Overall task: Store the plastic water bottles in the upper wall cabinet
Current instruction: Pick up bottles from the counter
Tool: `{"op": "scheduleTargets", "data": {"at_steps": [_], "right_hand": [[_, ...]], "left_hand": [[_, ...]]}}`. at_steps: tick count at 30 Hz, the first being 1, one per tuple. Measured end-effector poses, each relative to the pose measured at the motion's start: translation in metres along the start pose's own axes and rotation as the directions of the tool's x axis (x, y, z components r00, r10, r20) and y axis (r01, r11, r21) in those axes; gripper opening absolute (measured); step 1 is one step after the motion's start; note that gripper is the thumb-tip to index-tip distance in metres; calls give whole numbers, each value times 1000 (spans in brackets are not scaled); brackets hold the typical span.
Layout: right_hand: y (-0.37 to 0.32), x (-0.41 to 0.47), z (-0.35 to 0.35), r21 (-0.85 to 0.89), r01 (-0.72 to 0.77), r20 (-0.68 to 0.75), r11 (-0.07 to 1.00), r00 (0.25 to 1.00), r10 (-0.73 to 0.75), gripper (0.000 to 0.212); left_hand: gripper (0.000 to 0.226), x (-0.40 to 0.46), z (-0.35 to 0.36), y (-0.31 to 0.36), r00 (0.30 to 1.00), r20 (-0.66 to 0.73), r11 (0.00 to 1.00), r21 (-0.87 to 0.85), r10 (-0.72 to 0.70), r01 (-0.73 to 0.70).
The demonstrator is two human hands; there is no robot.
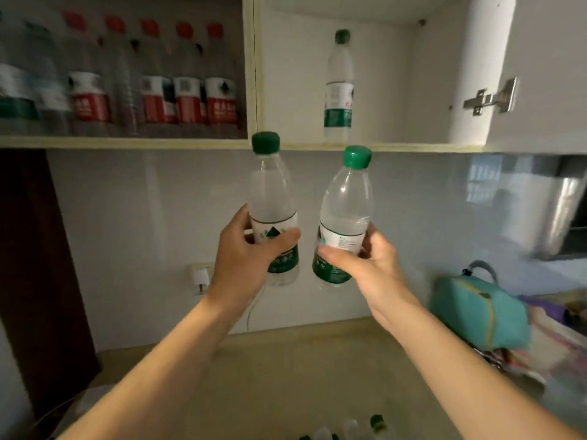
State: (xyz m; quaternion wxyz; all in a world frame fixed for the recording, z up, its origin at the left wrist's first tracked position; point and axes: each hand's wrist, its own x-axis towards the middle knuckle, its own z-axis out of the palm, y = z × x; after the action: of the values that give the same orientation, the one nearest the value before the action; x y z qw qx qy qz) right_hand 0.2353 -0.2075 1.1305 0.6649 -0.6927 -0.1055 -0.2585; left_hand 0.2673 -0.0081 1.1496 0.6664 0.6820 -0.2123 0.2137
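**A:** How far along are you, going by what's in front of you?

**B:** Partway, I'd judge. The left bay (127,81) of the cabinet already holds a row of bottles, most red-capped. The right bay (381,90) has one green-capped bottle (339,87) standing alone near the back, with bare shelf on both sides of it.

**A:** And your hands?

**B:** Your left hand (251,255) is wrapped around the label of one bottle (273,211), thumb across the front. Your right hand (365,262) grips a second bottle (344,217) the same way. Both bottles sit just below the shelf edge (413,148), not yet inside. The left one is upright; the right one tilts slightly rightward.

**A:** What do they look like?

**B:** Clear plastic, green caps, white-and-green labels, water up to about the label's top edge.

**A:** What's left?

**B:** You still need to lift these two in. More caps (378,422) show at the bottom edge, blurred, so likely more bottles follow.
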Motion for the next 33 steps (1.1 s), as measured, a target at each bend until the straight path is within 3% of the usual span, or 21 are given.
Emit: {"op": "scheduleTargets", "data": {"at_steps": [5,11,15,24,27,33], "right_hand": [[-84,35,-10,-2,208,-43,978,977,-208,45],[-151,92,-36,-26,316,-94,948,944,-317,41],[-165,142,-50,-56,292,-96,955,950,-296,42],[-142,231,-58,-160,170,-31,972,984,-177,35],[-135,249,-56,-168,119,4,979,993,-120,44],[-124,276,-48,-231,93,38,969,996,-86,35]], "left_hand": [[59,50,9,84,987,-46,988,-23,153,-154],[40,104,35,140,963,-55,965,30,262,-261],[35,139,57,148,968,-42,967,79,248,-244],[49,211,83,115,979,-127,975,176,156,-133],[38,229,85,105,985,-106,979,167,133,-114],[39,255,92,89,993,-68,978,195,93,-78]]}}
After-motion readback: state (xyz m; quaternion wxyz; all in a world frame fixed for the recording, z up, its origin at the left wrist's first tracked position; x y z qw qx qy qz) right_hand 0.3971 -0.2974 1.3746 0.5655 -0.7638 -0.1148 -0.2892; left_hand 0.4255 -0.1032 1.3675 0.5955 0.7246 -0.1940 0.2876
